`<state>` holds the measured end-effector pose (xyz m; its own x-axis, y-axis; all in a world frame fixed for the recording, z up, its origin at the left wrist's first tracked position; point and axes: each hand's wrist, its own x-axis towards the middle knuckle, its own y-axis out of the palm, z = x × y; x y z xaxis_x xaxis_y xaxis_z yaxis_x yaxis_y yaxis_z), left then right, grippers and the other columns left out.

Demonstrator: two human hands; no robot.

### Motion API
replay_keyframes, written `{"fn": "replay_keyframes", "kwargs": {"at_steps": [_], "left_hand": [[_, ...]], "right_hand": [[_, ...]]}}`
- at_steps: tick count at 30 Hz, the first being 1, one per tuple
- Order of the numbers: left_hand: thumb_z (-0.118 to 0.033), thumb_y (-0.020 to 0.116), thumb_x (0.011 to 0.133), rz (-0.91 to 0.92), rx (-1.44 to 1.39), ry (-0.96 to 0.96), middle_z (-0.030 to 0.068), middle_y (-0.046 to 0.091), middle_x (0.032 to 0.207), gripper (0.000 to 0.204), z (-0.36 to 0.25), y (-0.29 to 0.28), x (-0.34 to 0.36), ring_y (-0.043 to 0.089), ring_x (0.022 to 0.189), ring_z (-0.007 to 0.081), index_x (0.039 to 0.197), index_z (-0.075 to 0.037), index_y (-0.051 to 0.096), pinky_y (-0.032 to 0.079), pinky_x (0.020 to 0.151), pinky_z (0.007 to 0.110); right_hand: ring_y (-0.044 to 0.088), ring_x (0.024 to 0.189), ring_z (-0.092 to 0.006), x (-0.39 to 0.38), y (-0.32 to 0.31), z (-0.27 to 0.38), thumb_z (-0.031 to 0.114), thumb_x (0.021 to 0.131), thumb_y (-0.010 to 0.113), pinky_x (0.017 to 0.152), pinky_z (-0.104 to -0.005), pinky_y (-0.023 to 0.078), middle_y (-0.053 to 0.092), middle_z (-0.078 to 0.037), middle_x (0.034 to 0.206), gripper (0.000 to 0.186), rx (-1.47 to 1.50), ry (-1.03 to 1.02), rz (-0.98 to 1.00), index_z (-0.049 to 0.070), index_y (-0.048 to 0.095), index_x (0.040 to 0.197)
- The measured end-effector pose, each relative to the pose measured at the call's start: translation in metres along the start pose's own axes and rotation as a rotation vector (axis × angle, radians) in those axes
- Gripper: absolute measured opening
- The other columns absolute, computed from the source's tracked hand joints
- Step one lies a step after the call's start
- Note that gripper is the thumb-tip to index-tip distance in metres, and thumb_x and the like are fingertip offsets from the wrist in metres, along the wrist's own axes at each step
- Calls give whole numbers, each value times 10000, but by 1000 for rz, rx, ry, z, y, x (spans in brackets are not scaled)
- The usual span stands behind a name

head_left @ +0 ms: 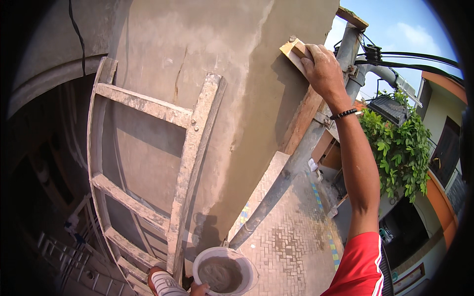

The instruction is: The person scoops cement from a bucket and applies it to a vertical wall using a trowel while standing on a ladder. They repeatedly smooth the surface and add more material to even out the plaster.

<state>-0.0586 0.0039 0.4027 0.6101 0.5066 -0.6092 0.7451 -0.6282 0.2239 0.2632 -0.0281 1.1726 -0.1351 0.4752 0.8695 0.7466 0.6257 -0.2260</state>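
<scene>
High on the right, my right hand (323, 71) grips a wooden plastering float (295, 53) and holds it against the wall, near its right edge. Under the float runs a darker, damp-looking strip of plaster (261, 113), next to the paler dry wall (217, 54). At the lower edge, my left hand (200, 289) shows only in part, its fingers closed at the rim of a pale bucket (247, 283). Wet grey mortar (219, 274) lies inside the bucket. A wooden batten (302, 122) stands along the wall's edge below the float.
A plaster-spattered wooden ladder (187, 163) leans at the left. A metal pole (276, 190) rises beside the wall, with black cables (414, 61) at its top. Far below is a paved lane (291, 237); a leafy plant (395, 148) hangs at the right.
</scene>
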Motion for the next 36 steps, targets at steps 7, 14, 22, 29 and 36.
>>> {"fn": "replay_keyframes", "kwargs": {"at_steps": [7,14,22,29,36], "left_hand": [[-71,661,825,19,-68,-107,85,619,1020,476,-24,8,-22,588,870,223,1284,-2,557,519,717,369],[-68,647,849,-1,-55,-115,124,628,1104,450,-48,9,-43,607,956,253,1282,3,545,533,789,401],[-55,619,841,-8,-68,-25,118,638,1009,375,-41,13,-44,611,855,250,1209,6,588,531,709,401],[-90,620,845,-32,44,-8,99,647,899,290,-4,-1,-6,596,769,235,1116,14,634,503,617,408],[-80,619,838,37,35,-63,101,646,907,302,-34,5,-26,602,777,238,1125,13,628,508,624,408]], "right_hand": [[548,960,-293,-126,38,65,76,870,592,825,-409,481,567,-123,988,137,64,-347,490,36,593,1000],[588,981,-353,12,-25,-2,117,885,610,874,-445,478,614,-160,982,239,-45,-103,-38,13,632,1099],[591,969,-307,-49,28,33,103,891,570,814,-429,482,601,-135,983,122,-36,-263,313,-2,603,943],[572,956,-315,-68,0,61,123,886,632,850,-424,473,581,-124,978,207,169,-320,268,36,608,1072],[605,1000,-329,36,-8,-39,179,965,565,913,-440,482,622,-166,1003,214,-237,-110,128,-9,616,1054]]}}
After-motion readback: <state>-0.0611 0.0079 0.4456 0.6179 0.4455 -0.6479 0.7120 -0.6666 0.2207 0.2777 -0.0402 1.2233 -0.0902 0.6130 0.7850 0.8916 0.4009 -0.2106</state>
